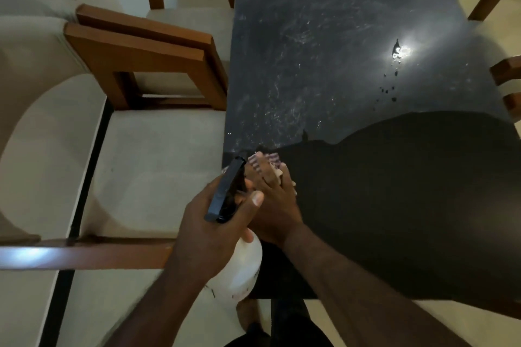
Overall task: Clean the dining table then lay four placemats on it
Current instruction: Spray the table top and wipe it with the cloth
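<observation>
1. Left grip: closed round the neck of the spray bottle, with the thumb raised beside the black trigger head. The bottle is held off the counter's near-left edge. This probably keeps it ready for another spray and out of the wiping path.
2. Right grip: fingers extended and spread, palm down, pressing the striped cloth onto the counter just inside its left edge. A flat hand spreads pressure across the cloth. No pinch shows.
3. The two grips overlap in the head view. Whether they touch cannot be told.
4. Counter surface: dark and glossy. A fine mist film covers the far-left area. Larger droplets lie to the far right, near a lamp reflection.
5. Chairs: wooden-framed with pale cushions, set along the counter's left side. More chair parts show at the right edge.
6. Status (judgement): the cleaning phase is in hand, and the wetted far area appears unwiped. No placemats are in view.
</observation>
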